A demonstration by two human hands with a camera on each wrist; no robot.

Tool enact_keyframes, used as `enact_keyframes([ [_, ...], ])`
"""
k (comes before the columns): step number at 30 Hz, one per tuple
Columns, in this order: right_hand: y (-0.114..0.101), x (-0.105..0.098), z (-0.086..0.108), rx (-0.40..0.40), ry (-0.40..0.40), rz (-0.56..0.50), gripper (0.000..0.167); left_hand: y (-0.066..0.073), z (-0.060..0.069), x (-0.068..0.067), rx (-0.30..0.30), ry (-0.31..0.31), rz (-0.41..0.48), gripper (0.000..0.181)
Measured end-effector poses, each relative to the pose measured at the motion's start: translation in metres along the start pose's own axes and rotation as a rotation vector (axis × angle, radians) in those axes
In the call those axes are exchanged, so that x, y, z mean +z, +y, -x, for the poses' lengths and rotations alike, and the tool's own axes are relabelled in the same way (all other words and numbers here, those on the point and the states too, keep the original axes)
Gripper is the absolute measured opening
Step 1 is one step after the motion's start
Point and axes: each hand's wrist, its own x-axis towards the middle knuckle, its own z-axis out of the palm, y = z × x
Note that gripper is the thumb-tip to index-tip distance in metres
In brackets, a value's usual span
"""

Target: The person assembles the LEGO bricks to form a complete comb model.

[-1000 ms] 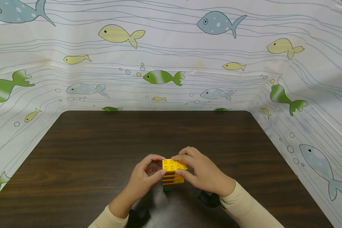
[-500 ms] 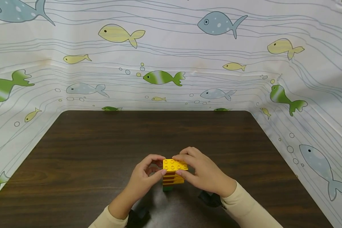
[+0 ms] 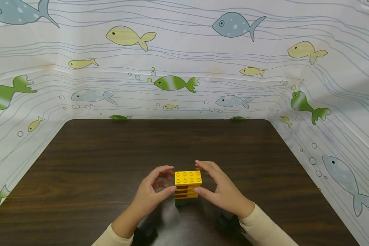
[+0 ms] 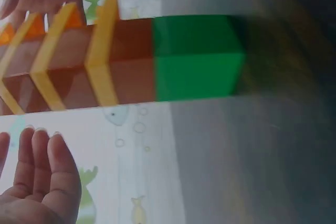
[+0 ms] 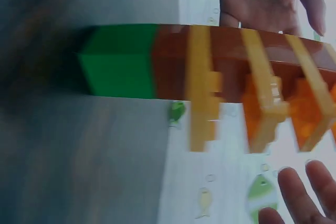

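Note:
A narrow tower of toy building bricks stands upright on the table. Its base is a green brick (image 4: 199, 77), and brown bricks (image 4: 134, 61) alternate with thin yellow plates above. The plates jut out to the right, and a yellow studded plate (image 3: 188, 177) tops the stack. My left hand (image 3: 153, 188) hovers at the tower's left side, fingers loosely bent, thumb tip close to the upper edge. On the other side my right hand (image 3: 222, 191) is spread, its thumb near the plates' front right corner. Both wrist views show gaps between fingers and tower; thumb contact is unclear.
The dark wooden table (image 3: 117, 147) spreads around the tower. A white sheet with printed fish (image 3: 184, 51) rises behind it and along both sides. Dark wrist devices (image 3: 229, 220) sit under the forearms, beside cream sleeves (image 3: 265, 225).
My right hand has let go of the top yellow plate and drawn off to the right, uncovering all its studs. The left fingers have eased slightly leftward. The tower stays in place.

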Motion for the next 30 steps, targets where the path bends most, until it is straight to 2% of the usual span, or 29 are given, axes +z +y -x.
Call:
enact_keyframes([
  [3, 0.009, 0.004, 0.008, 0.054, 0.007, -0.043, 0.067, -0.003, 0.003, -0.002, -0.068, -0.015, -0.050, 0.047],
  [7, 0.019, 0.010, 0.016, 0.166, -0.030, -0.073, 0.064, -0.008, 0.006, -0.005, -0.161, -0.061, -0.088, 0.049],
  [10, 0.025, 0.015, 0.019, 0.230, -0.065, -0.085, 0.060, -0.013, 0.006, -0.007, -0.199, -0.111, -0.103, 0.051],
  [13, 0.030, 0.019, 0.020, 0.257, -0.083, -0.096, 0.054, -0.017, 0.005, -0.007, -0.233, -0.147, -0.116, 0.052],
  [24, 0.033, 0.027, 0.019, 0.298, -0.105, -0.116, 0.050, -0.024, 0.002, -0.003, -0.292, -0.183, -0.144, 0.051],
  [30, 0.031, 0.030, 0.016, 0.309, -0.117, -0.142, 0.047, -0.024, 0.001, 0.000, -0.298, -0.186, -0.154, 0.043],
])
